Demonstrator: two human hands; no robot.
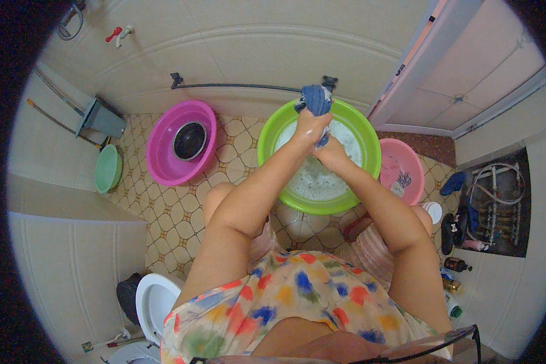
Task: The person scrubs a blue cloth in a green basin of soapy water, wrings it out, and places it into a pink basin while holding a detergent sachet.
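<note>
A bunched, wet blue cloth (317,101) is held above the far half of a lime-green plastic basin (318,208). My left hand (310,128) is closed around the cloth just under its bulging top. Below it and closer to me, my right hand (331,152) grips the lower end of the same cloth. Which hand is which is hard to tell where the wrists come together. Foamy, soapy water (316,182) fills much of the basin beneath my hands. Suds cling to my skin near the cloth.
A pink basin (416,170) with a small striped cloth touches the green one's right side. To the left stand a magenta basin (154,159) holding a dark round bowl (190,141), and a small mint basin (108,169). A dark pipe (241,85) runs along the wall. Bottles and slippers lie right.
</note>
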